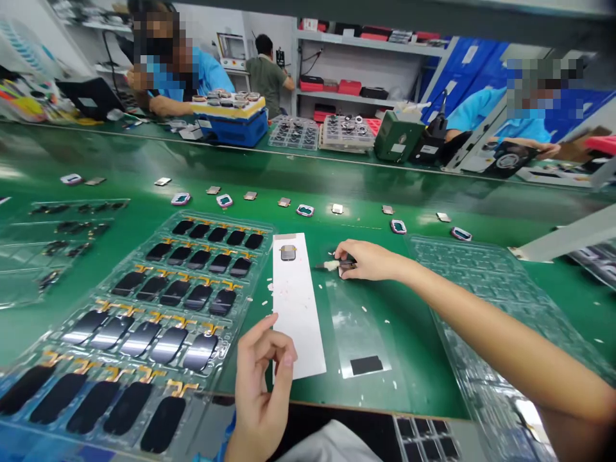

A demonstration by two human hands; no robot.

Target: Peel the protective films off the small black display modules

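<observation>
My right hand (363,260) has its fingers around a dark, pointed tool with a pale wrapping, which looks like tweezers (332,264); the tip points left toward a white paper strip (298,321). On the strip's far end lies a small dark square screen module (288,252). My left hand (264,385) is raised over the strip's near end, fingers loosely bent and apart, with nothing in it. Right of the strip lies a clear film sheet (346,327) with a black rectangular piece (366,366) at its near end. Small white scraps dot the green bench around them.
At left, a clear tray (255,282) holds rows of black screens with orange flex tails. Another clear tray (447,276) lies under my right forearm. Beyond, small modules (305,210) line the green bench (240,167). A metal post (577,231) stands at right; people work opposite.
</observation>
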